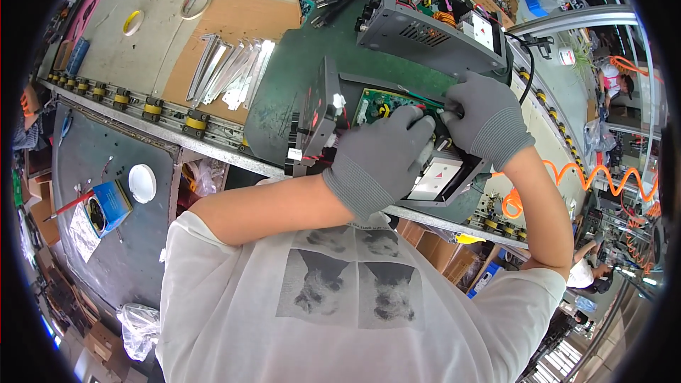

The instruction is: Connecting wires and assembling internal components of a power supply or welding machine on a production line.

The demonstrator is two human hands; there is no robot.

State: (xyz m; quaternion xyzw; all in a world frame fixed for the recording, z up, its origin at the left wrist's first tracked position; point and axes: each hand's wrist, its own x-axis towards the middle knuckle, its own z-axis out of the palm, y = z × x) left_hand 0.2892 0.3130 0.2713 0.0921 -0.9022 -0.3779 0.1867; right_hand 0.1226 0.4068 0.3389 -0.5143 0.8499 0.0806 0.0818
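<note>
Both hands wear grey knit gloves and work inside an open dark-grey electronics housing. A green circuit board with a yellow-wound coil lies in it, and its panel stands upright at the left. My left hand reaches over the board, its fingers curled together beside a red wire. My right hand meets it from the right, with bent fingers close to the board's far edge. What the fingertips hold, if anything, is hidden. Near my left hand is a white label plate in the housing.
A second open housing with wiring stands just beyond. Metal strips lie on cardboard at the left. Rollers line the bench edge. An orange coiled hose hangs at the right. A side table holds a white lid.
</note>
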